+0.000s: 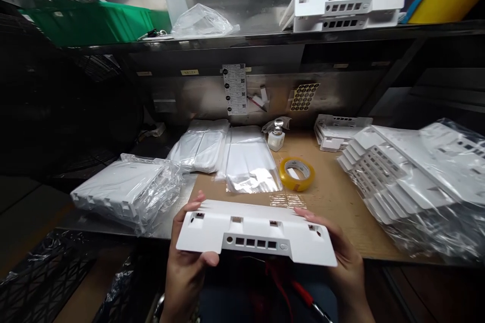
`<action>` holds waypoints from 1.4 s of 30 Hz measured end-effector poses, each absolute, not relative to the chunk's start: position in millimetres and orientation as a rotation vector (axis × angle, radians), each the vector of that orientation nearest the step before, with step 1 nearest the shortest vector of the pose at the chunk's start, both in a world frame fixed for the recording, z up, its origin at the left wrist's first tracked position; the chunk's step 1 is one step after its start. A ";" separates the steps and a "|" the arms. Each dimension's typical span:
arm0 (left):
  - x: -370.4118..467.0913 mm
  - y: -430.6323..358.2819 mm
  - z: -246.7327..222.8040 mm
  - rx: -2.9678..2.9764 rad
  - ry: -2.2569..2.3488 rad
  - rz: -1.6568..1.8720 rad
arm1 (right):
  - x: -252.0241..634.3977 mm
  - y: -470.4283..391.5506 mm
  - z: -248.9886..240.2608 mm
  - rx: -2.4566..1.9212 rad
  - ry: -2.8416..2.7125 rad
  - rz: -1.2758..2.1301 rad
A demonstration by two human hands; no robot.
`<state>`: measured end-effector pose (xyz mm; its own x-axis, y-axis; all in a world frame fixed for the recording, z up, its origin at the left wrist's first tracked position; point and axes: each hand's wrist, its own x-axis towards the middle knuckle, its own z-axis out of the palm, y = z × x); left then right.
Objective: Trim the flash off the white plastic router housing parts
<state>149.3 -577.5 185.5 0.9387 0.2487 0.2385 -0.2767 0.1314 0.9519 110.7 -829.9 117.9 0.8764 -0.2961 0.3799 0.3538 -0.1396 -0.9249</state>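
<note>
A white plastic housing (212,227) is held up in front of the bench edge, its side with a row of square port openings facing the camera. My left hand (185,267) grips its left end, thumb below the front edge and fingers behind. At the right end my right hand (346,262) is closed round it, fingertips on the top edge and thumb hidden. Beyond the housing lie clear plastic bags (250,156) and a roll of yellowish tape (297,173) on brown cardboard (333,202).
Bagged white housings stand at the left (117,186) and in a large stack at the right (401,171). A pump bottle (276,137) is behind the tape. The shelf above carries a green bin (94,22), a squeeze bottle (175,2) and more housings (382,5).
</note>
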 end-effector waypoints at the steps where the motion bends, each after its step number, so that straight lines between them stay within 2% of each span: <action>1: 150.0 -577.6 185.6 1.374 -0.028 0.382 | 110.1 -830.5 117.3 -1.603 -0.046 -0.560; 5: 157.9 -567.3 178.9 1.040 0.100 0.227 | 108.7 -832.9 115.9 -1.590 -0.120 -0.606; 9: 168.8 -544.4 169.7 0.667 0.367 -0.197 | 116.6 -837.5 123.4 -1.698 -0.407 -0.648; 12: 173.2 -534.1 174.1 0.456 0.543 -0.437 | 140.8 -849.5 137.5 -1.915 -0.677 -0.514; 14: 174.1 -532.9 182.1 0.431 0.616 -0.352 | 169.8 -864.1 148.6 -2.173 -0.635 -0.410; 17: 173.4 -534.5 194.2 0.469 0.677 -0.132 | 227.4 -888.4 161.3 -2.661 -0.047 -0.262; 20: 170.8 -534.7 202.8 0.475 0.709 -0.019 | 280.5 -900.0 162.3 -2.813 0.313 -0.121; 24: 165.2 -533.1 212.2 0.448 0.771 0.063 | 312.8 -890.6 148.8 -2.875 0.399 0.042; 32: 159.1 -541.4 228.4 0.429 0.882 0.179 | 285.2 -882.2 148.4 -2.656 0.316 -0.233; 40: 152.2 -557.3 230.0 0.549 0.996 0.235 | 165.7 -824.7 176.6 -2.026 -0.023 -0.605; 42: 147.6 -556.3 221.2 0.609 0.900 0.215 | 146.9 -806.3 179.8 -1.937 -0.082 -0.653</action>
<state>147.6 -556.3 221.2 0.6140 0.4208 -0.6678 0.0732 0.8121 0.5790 146.9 -806.3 179.8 0.8493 -0.2284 0.4759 0.3390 -0.4549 -0.8235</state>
